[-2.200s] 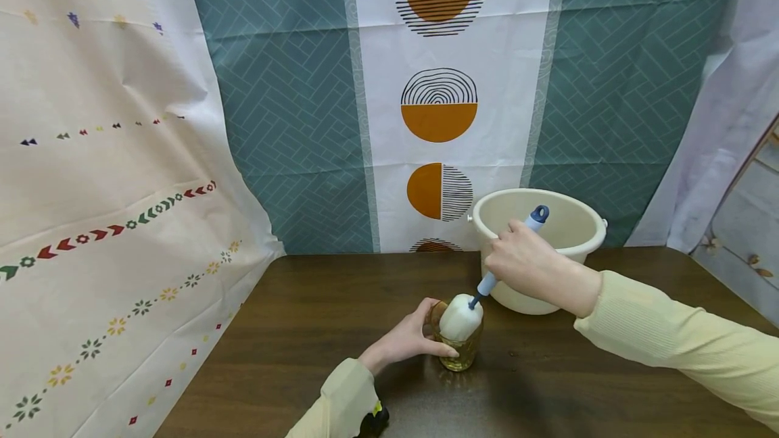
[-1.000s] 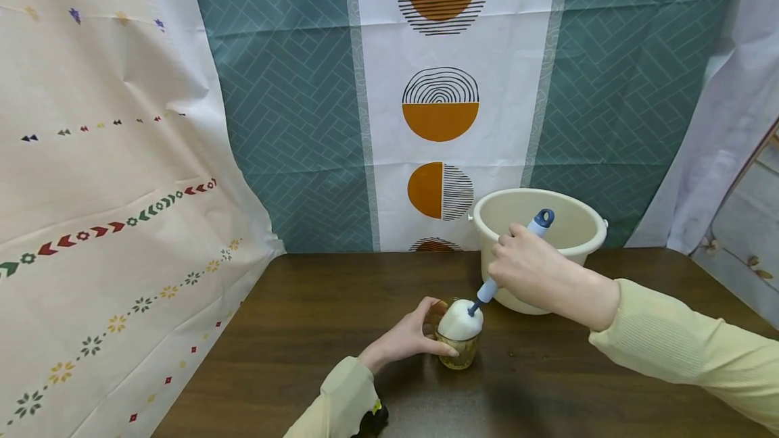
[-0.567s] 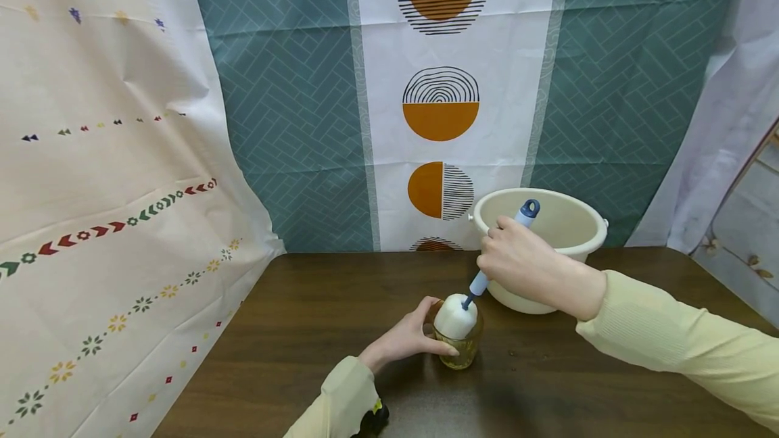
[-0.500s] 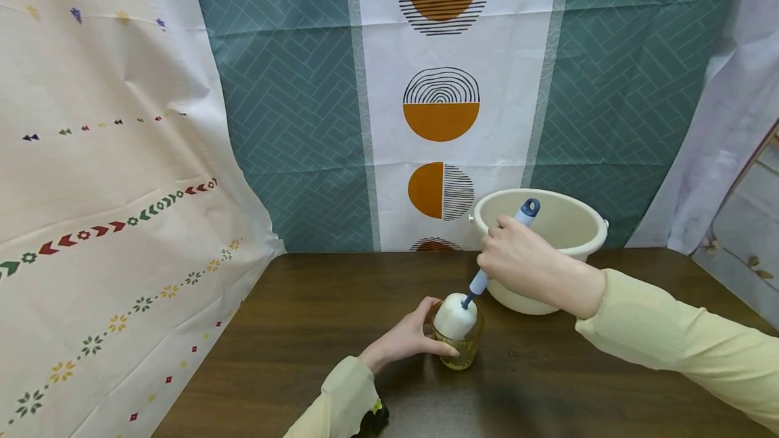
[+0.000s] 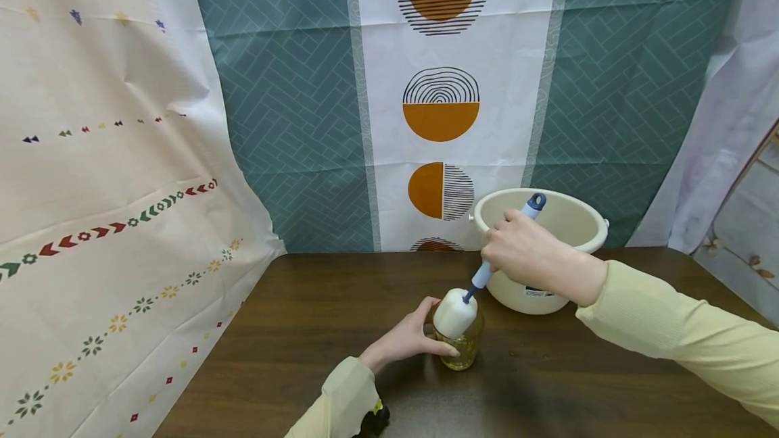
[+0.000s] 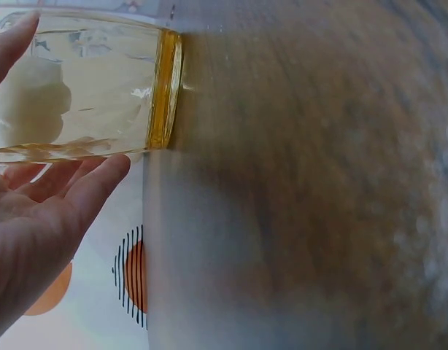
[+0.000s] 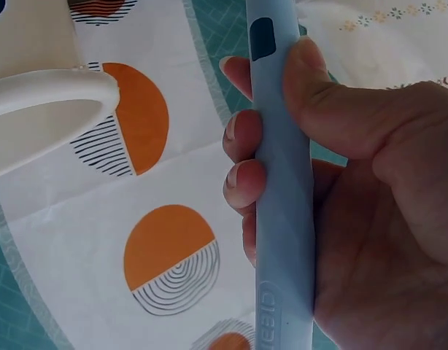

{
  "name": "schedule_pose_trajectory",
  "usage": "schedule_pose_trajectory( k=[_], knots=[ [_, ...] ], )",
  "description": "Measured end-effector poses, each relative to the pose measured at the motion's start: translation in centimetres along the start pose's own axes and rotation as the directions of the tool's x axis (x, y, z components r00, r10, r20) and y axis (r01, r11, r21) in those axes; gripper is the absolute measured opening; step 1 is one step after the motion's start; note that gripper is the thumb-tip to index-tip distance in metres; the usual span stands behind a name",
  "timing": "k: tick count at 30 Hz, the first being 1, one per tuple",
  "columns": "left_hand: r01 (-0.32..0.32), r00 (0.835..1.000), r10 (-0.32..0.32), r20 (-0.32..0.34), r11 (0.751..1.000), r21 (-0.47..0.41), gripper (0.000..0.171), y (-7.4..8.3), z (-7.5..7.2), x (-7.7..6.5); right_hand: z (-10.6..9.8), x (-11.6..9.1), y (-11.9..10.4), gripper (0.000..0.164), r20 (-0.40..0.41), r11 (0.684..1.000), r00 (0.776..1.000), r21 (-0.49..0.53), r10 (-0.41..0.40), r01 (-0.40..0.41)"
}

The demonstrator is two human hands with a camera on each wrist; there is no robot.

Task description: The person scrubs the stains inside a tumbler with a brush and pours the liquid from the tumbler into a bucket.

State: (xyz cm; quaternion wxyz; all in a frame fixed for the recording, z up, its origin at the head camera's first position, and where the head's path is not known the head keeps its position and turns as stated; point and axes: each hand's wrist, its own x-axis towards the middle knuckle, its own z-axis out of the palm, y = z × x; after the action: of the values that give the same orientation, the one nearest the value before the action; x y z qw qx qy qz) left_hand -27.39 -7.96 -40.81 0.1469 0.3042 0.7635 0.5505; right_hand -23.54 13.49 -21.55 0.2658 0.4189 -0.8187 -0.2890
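At twelve o'clock I face a white cloth strip (image 5: 511,86) printed with orange and black-lined circles, flanked by teal panels (image 5: 286,100) in a herringbone pattern. A cream cloth (image 5: 109,174) with rows of coloured motifs drapes at ten, a pale curtain (image 5: 727,107) at two. My dark brown worktop (image 5: 341,296) catches a soft sheen at six.

Handle (image 5: 483,275): middle covered by right hand (image 5: 531,252); ends cut off at 12 and 6 o'clock, right wrist view.
Bucket label (image 5: 538,292), head view, 4 o'clock: part hidden, too small to read.
Glass (image 6: 100,91), left wrist view, 10 o'clock: cut off.
Tabletop (image 6: 333,189), same view, 3 o'clock: blurred.
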Motion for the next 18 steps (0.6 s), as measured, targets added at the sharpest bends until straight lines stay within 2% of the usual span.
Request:
schedule_pose_trajectory(
  k=[11,18],
  knots=[
    [0.024,1.000,-0.024,0.005,1.000,0.004,0.064,-0.14,-0.10,0.05,0.50,-0.53,0.57,0.026,0.012,0.999,0.999,0.000,0.046,-0.046],
    [0.013,1.000,-0.013,0.001,1.000,0.007,0.064,-0.07,0.03,-0.09,0.75,-0.88,0.55,0.026,0.009,0.998,0.998,0.018,0.058,-0.059]
  ],
)
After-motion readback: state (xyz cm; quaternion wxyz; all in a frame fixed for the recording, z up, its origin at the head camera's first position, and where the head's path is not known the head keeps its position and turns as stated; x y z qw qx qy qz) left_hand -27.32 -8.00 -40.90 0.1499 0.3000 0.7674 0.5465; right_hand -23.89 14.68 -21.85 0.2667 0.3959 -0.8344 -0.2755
